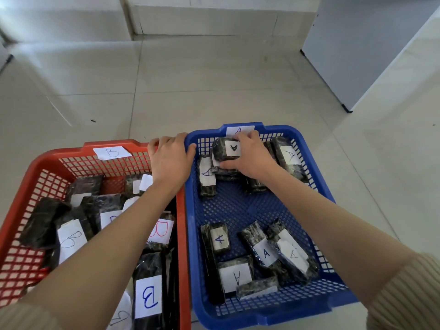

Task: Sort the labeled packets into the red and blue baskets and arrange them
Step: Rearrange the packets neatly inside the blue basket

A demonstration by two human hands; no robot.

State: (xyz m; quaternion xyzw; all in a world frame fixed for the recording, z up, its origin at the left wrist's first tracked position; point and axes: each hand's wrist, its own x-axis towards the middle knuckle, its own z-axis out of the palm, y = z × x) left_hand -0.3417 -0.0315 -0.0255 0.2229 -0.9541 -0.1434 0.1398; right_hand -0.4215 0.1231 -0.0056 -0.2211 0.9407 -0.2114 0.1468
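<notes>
A red basket (47, 160) tagged B stands on the left and holds several dark packets with white B labels (148, 296). To its right, a blue basket (331, 196) tagged A holds several A packets (264, 253). My right hand (252, 156) grips one A packet (225, 150) at the blue basket's far end, on top of other packets there. My left hand (170, 160) grips the far left corner of the blue basket, where the two rims meet.
Both baskets sit on a pale tiled floor (214, 86). A white panel or cabinet (357, 55) stands at the back right, and a wall base runs along the back.
</notes>
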